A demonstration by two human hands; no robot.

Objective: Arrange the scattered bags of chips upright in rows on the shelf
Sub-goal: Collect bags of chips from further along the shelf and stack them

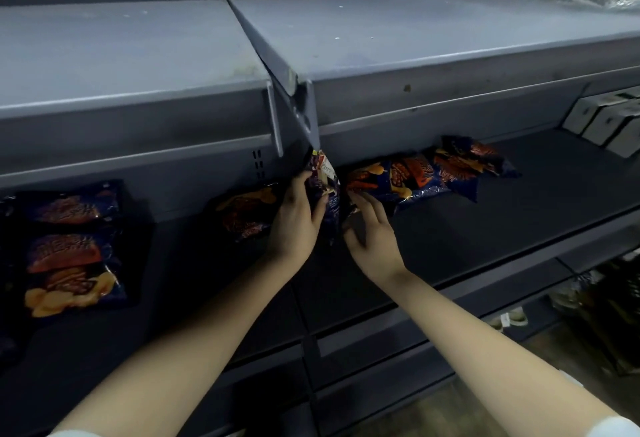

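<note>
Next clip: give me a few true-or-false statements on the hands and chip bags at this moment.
1. The left hand grips an upright chip bag. True.
2. The bags right of it stand in a neat row. False: they lie overlapping in a heap.
3. White boxes sit far right on the shelf. True.
4. The right hand holds a box. False: its fingers are straight, beside the gripped bag.

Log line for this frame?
left hand: grips chip bag upright | right hand: beside it | scattered bags: flat on shelf

head cam | faces forward-down | close to shelf point(485, 214) | single view
</note>
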